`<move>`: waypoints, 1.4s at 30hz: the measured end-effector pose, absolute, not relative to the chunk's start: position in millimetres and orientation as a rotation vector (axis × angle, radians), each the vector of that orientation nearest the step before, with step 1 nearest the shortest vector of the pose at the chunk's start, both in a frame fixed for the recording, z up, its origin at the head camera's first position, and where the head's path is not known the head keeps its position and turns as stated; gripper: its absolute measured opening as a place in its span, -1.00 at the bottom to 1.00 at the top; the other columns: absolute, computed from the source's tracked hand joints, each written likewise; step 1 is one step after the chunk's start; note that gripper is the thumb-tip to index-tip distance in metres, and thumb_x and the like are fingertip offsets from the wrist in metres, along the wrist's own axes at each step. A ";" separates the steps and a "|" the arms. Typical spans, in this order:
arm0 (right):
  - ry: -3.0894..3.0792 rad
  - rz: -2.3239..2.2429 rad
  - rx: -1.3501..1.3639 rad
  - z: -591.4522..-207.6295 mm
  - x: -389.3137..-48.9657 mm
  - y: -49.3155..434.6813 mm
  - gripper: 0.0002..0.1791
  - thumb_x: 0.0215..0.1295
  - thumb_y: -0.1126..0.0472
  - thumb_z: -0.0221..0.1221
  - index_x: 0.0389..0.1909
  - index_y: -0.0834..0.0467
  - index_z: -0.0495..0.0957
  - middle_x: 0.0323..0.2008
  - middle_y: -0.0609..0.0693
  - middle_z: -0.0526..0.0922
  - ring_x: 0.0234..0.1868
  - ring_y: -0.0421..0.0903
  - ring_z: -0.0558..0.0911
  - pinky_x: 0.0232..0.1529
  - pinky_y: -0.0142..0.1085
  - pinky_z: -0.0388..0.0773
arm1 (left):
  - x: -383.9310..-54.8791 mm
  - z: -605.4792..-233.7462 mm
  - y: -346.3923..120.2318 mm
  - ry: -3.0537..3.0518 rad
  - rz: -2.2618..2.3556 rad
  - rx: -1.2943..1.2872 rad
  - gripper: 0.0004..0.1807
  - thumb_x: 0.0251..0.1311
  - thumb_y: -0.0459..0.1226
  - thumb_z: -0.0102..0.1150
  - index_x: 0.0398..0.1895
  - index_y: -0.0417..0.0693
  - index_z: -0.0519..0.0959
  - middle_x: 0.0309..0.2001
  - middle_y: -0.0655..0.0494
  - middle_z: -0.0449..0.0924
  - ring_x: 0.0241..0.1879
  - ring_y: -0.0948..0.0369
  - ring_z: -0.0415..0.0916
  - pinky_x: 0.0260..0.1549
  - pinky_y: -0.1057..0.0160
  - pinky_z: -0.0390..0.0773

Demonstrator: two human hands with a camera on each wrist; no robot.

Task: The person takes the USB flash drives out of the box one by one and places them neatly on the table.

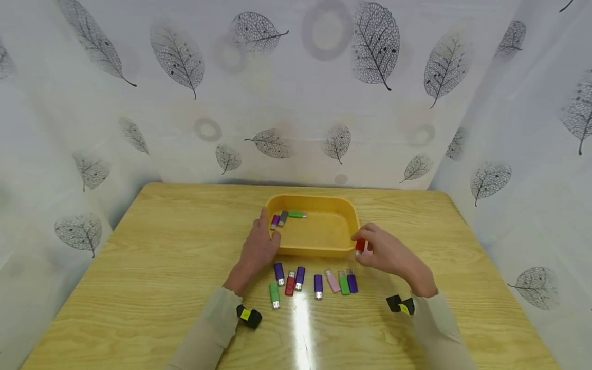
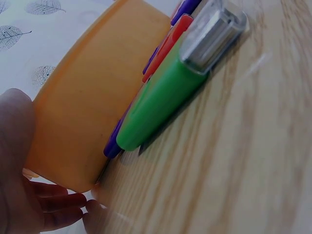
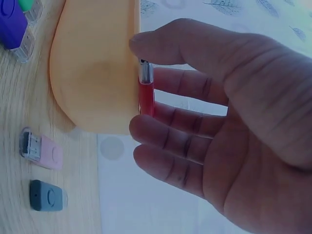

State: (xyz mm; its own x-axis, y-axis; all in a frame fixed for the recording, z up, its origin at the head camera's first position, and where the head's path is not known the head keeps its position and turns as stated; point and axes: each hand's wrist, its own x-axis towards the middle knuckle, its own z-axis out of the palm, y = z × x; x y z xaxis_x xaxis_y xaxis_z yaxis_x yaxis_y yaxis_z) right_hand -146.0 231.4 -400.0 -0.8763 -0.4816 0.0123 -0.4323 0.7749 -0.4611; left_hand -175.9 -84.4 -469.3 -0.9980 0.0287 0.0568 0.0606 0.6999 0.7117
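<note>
A yellow plastic tray (image 1: pixel 314 252) stands on the table. My left hand (image 1: pixel 258 247) grips its left end, thumb at the near corner; the left wrist view shows the other fingers low by its side. By the tray's right end my right hand (image 1: pixel 390 256) holds a red USB stick (image 3: pixel 146 97) between thumb and fingers, metal plug toward the thumb, right at the rim. Inside the tray's left part lie a purple USB stick (image 1: pixel 275 221), a grey USB stick (image 1: pixel 283 218) and a green USB stick (image 1: pixel 297 214).
Several USB sticks are spread in front of the tray, among them a red one (image 1: pixel 290 283), a green one (image 2: pixel 161 95) and a purple one (image 1: pixel 318 287). Right of the tray lie a pink stick (image 3: pixel 44 150) and a dark grey stick (image 3: pixel 47 196). Leaf-patterned curtains (image 1: pixel 296 103) surround the wooden table (image 1: pixel 152 288).
</note>
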 end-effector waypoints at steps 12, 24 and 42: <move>2.697 -0.534 -0.570 -406.4 -138.9 256.5 -0.69 -0.03 0.31 0.39 -0.28 0.13 0.49 -0.35 -0.03 0.41 -0.36 -0.12 0.40 -0.36 -0.32 0.41 | -176.7 -469.9 -82.9 -2.864 -1.218 -0.069 -0.16 0.36 -0.15 -0.11 0.60 -0.11 -0.20 0.35 -0.33 0.22 0.02 -0.11 0.44 0.12 -0.16 0.48; 2.603 -0.447 -0.609 -423.1 -138.8 245.8 -0.61 -0.07 0.29 0.47 -0.31 0.05 0.46 -0.31 -0.04 0.38 -0.32 -0.12 0.39 -0.30 -0.32 0.40 | -179.3 -472.0 -85.4 -2.865 -1.217 -0.071 -0.16 0.37 -0.14 -0.12 0.61 -0.05 -0.22 0.35 -0.30 0.23 -0.01 -0.10 0.44 0.08 -0.13 0.51; 2.664 -0.344 -0.532 -425.4 -127.8 229.6 -0.48 -0.14 0.37 0.47 -0.24 0.08 0.36 -0.28 -0.01 0.30 -0.37 -0.07 0.40 -0.33 -0.24 0.44 | -178.4 -473.0 -86.1 -2.856 -1.200 -0.080 -0.16 0.35 -0.15 -0.10 0.61 -0.06 -0.20 0.32 -0.32 0.26 0.03 -0.12 0.46 0.11 -0.16 0.50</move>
State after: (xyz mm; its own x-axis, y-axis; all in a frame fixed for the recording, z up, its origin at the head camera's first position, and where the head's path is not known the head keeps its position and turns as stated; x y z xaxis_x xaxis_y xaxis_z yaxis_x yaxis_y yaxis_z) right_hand -127.8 229.6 -425.4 -0.8472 -0.4120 -0.3355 -0.3132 0.8973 -0.3110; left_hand -178.4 -86.1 -473.0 -0.9978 0.0313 0.0589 0.0640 0.6989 0.7124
